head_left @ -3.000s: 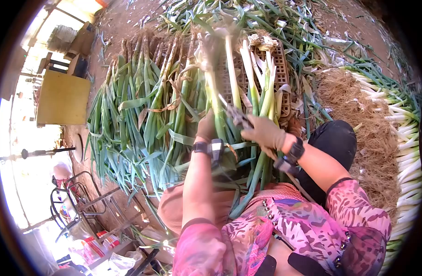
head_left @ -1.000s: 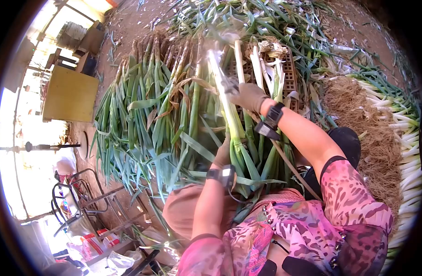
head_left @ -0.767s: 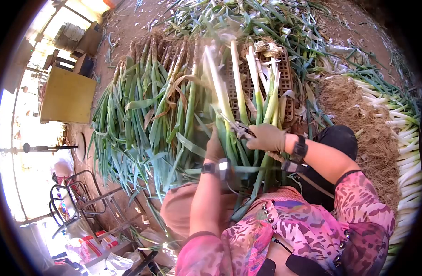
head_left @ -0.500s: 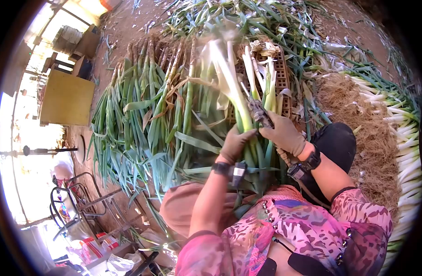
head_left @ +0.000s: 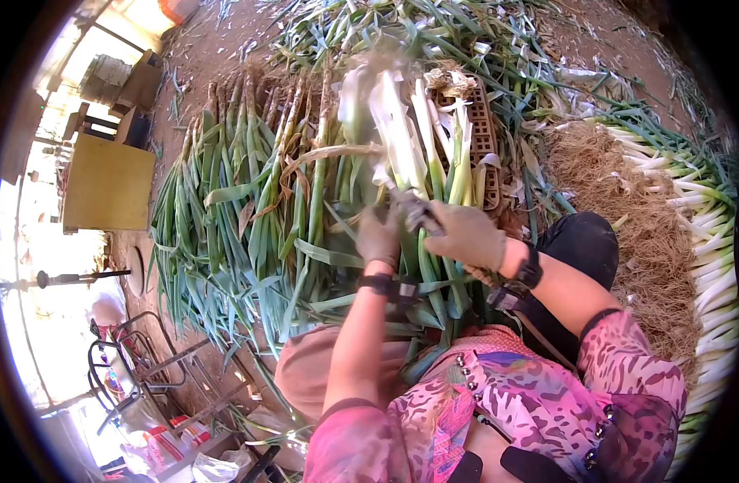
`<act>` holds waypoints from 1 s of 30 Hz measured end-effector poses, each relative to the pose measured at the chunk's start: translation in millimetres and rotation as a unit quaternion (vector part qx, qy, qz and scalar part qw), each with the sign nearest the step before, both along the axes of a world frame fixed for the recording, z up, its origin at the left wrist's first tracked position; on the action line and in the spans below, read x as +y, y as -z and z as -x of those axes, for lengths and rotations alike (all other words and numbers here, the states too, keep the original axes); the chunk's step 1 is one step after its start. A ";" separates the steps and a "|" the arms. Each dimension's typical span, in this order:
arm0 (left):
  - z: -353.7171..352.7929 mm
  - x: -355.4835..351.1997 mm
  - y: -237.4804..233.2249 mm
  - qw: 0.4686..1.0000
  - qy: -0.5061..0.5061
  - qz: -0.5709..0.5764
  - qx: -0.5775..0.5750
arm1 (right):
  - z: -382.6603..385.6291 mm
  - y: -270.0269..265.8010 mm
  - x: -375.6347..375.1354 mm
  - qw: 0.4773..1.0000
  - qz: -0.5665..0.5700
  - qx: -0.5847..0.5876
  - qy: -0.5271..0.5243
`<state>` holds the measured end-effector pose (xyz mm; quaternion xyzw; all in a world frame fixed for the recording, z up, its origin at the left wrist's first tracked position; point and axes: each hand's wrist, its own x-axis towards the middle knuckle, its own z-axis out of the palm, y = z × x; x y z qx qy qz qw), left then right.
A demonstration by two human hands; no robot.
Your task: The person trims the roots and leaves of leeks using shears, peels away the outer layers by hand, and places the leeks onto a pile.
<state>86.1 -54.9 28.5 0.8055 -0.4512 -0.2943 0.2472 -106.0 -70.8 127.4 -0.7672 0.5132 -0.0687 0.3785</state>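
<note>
My left hand [head_left: 378, 240], gloved and somewhat blurred, is closed round the green part of a leek [head_left: 357, 109], whose upper end is smeared by motion. Beside it, my right hand [head_left: 470, 235], also gloved, grips a dark air gun [head_left: 420, 212]; its thin nozzle points up and left towards that leek. A wrapped hose [head_left: 480, 276] runs down from below the right hand. Several white-stemmed leeks [head_left: 395, 133] lean on a brown plastic crate [head_left: 485, 129] just ahead of my hands. To the left lies a row of unpeeled leeks [head_left: 249, 177].
Stripped leaves [head_left: 434, 32] are heaped beyond the crate. On the right, clean white leeks [head_left: 712, 266] lie in a long row beside a mass of roots [head_left: 627, 233]. A yellow box [head_left: 108, 183] and a metal-framed cart [head_left: 156, 354] stand at the left.
The white leek that was in my left hand now rests among those on the crate. My left hand has moved left onto another leek. The air gun has shifted left too.
</note>
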 end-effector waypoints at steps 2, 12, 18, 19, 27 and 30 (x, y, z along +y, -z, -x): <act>-31.9 -18.9 2.4 0.989 -0.022 0.114 -0.094 | -14.0 6.1 -13.9 0.997 -0.027 0.050 -0.045; -105.6 -21.6 -21.8 0.977 0.074 -0.079 -0.184 | 24.4 47.6 -22.0 0.994 -0.017 0.057 0.096; -72.9 7.5 28.9 0.948 -0.015 0.021 0.317 | 5.8 13.4 50.1 0.986 -0.083 -0.141 -0.043; -72.7 9.4 35.7 0.936 -0.034 0.012 0.349 | 0.6 17.6 52.0 0.990 -0.037 -0.113 -0.072; -76.7 18.5 37.4 0.916 -0.097 0.021 0.388 | -36.1 49.9 6.3 0.997 -0.033 -0.045 -0.044; -90.2 22.5 72.5 0.962 0.042 0.094 0.252 | -54.9 26.6 -25.9 0.985 -0.166 -0.038 0.030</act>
